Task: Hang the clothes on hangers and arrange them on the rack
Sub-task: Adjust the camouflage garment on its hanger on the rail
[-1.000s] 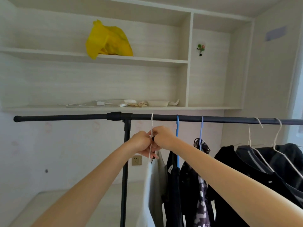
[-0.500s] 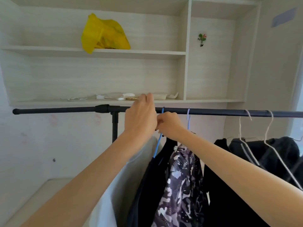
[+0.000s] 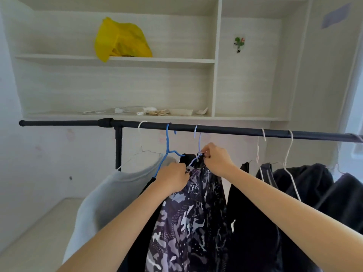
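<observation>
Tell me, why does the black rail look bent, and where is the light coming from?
Head view: the wide-angle lens bows the rack rail and the shelf edges, stretching both forearms near the frame's bottom. Daylight seems to enter from the right edge, washing out that side. Shadows are soft, with no hard glare. The patterned garment looks slightly soft up close.

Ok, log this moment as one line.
stage: adjusting garment | left hand: gripping camo jacket collar | right hand: at lilac hanger neck | rack: several garments hung
</observation>
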Demonstrator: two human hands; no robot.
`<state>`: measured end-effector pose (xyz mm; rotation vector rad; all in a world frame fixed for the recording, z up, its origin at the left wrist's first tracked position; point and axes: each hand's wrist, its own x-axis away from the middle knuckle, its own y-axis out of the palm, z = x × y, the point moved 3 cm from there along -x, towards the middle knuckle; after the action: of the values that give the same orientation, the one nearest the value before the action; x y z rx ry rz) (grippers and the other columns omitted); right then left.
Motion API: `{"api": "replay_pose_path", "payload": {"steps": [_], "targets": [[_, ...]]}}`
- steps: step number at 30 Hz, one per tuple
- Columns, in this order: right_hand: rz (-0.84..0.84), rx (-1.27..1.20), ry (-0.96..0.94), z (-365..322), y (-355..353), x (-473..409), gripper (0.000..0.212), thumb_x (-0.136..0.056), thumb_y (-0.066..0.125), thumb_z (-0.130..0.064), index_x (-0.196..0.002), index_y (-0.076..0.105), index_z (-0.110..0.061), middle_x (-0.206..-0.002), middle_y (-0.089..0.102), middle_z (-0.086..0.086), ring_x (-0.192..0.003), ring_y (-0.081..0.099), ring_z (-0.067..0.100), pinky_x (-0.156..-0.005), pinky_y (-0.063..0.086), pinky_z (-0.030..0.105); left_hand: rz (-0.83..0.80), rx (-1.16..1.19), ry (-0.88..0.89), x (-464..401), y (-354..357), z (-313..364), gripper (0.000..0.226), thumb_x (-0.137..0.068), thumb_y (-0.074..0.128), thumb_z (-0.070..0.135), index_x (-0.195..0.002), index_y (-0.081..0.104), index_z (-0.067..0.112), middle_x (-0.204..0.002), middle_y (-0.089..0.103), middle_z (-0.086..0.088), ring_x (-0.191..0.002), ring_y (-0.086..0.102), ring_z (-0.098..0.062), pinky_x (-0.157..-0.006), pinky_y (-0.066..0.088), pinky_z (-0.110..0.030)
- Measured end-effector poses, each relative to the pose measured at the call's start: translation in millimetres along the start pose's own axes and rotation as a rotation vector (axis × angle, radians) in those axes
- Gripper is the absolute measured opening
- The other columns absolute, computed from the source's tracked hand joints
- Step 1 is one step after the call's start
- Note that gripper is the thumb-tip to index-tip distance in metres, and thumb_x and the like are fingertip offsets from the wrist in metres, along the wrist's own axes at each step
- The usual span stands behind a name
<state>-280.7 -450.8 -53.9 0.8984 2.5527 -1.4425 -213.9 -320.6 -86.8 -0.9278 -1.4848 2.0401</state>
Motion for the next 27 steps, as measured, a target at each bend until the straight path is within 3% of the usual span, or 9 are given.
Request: {"api": "replay_pose_path", "payload": {"steps": [3, 9, 11, 15, 19, 22, 27], "targets": [[-0.034, 0.021, -0.012, 4, 6, -3, 0.049, -0.086, 0.050, 0.006, -0.133, 0.043, -0.004, -0.131, 0.050, 0.016, -0.117, 0.051, 0.032, -0.086, 0.045, 0.034, 0.099, 0.012, -0.008, 1, 2, 12, 0.038, -0.096, 0.041, 0.021, -0.060, 0.029, 0.019, -0.060, 0.037, 0.000, -0.060, 0.045, -0.023, -0.052, 0.031, -0.032], [-0.022, 0.016, -0.017, 13, 6, -13, 0.051, -0.085, 0.049, 0.005, -0.134, 0.041, -0.005, -0.133, 0.042, 0.015, -0.111, 0.052, 0.035, -0.092, 0.047, 0.043, 0.224, 0.154, -0.025, -13, -13, 27, 0.021, -0.092, 0.046, 0.016, -0.072, 0.048, 0.010, -0.061, 0.046, 0.001, -0.066, 0.052, -0.025, -0.054, 0.032, -0.031], [0.016, -0.008, -0.028, 14, -1, -17, 0.053, -0.086, 0.046, 0.006, -0.137, 0.039, -0.005, -0.136, 0.040, 0.015, -0.116, 0.051, 0.034, -0.095, 0.045, 0.039, 0.243, 0.204, -0.030, -23, -22, 32, 0.022, -0.091, 0.046, 0.016, -0.071, 0.052, 0.009, -0.062, 0.048, 0.000, -0.066, 0.051, -0.025, -0.053, 0.031, -0.031], [0.057, -0.003, -0.029, 18, -16, -26, 0.061, -0.089, 0.045, 0.006, -0.146, 0.029, -0.004, -0.148, 0.032, 0.015, -0.128, 0.044, 0.033, -0.099, 0.040, 0.033, 0.214, 0.234, -0.037, -43, -27, 39, 0.025, -0.091, 0.047, 0.014, -0.067, 0.052, 0.008, -0.059, 0.046, 0.000, -0.069, 0.051, -0.027, -0.054, 0.031, -0.032], [-0.010, 0.044, -0.010, 25, -18, -32, 0.060, -0.092, 0.047, 0.003, -0.148, 0.027, -0.006, -0.150, 0.030, 0.014, -0.135, 0.037, 0.032, -0.104, 0.036, 0.032, 0.132, 0.233, -0.026, -49, -1, 35, 0.023, -0.089, 0.047, 0.014, -0.071, 0.057, 0.005, -0.068, 0.058, -0.008, -0.070, 0.055, -0.028, -0.058, 0.038, -0.033], [-0.096, 0.112, -0.004, 31, -17, -35, 0.064, -0.092, 0.049, 0.001, -0.150, 0.024, -0.007, -0.154, 0.029, 0.013, -0.141, 0.030, 0.029, -0.110, 0.030, 0.032, 0.085, 0.237, 0.012, -47, 11, 29, 0.028, -0.089, 0.047, 0.012, -0.061, 0.043, 0.009, -0.057, 0.043, -0.003, -0.058, 0.044, -0.023, -0.049, 0.025, -0.028], [-0.147, 0.154, 0.006, 31, -13, -27, 0.060, -0.091, 0.052, 0.000, -0.146, 0.030, -0.005, -0.141, 0.048, 0.016, -0.128, 0.047, 0.033, -0.101, 0.041, 0.036, 0.031, 0.307, 0.001, -33, 13, 22, 0.017, -0.089, 0.048, 0.012, -0.077, 0.058, 0.004, -0.065, 0.051, -0.008, -0.066, 0.048, -0.025, -0.059, 0.032, -0.030]]}}
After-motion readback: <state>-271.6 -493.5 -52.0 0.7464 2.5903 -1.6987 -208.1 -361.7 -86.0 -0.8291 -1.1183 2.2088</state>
